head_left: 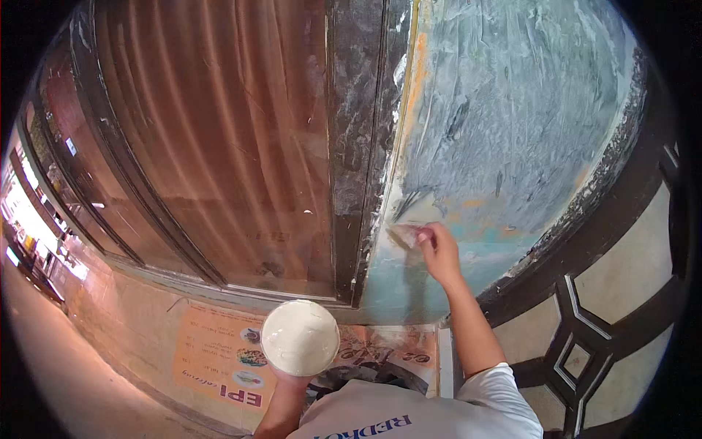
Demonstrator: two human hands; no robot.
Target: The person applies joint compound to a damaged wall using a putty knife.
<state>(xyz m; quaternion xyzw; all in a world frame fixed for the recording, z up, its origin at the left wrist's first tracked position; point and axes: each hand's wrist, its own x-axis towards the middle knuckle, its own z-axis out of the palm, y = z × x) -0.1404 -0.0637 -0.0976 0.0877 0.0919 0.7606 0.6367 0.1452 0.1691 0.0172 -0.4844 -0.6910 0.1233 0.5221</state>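
My right hand (440, 252) is closed on a putty knife (404, 233), its thin, pale blade laid against the wall (504, 117) close to the dark window frame. White and grey filler is smeared in streaks over this wall, with turquoise paint (482, 260) and orange patches showing low down. My left hand (294, 379) supports a round tub (300, 338) of smooth off-white putty from underneath. The tub hides most of those fingers.
Left of the wall is a large glass pane (212, 146) with a brown curtain behind it, in a dark frame (356, 110) spotted with white. A dark lattice panel (621, 293) stands at the right. An orange printed banner (212, 351) lies low, beside the tub.
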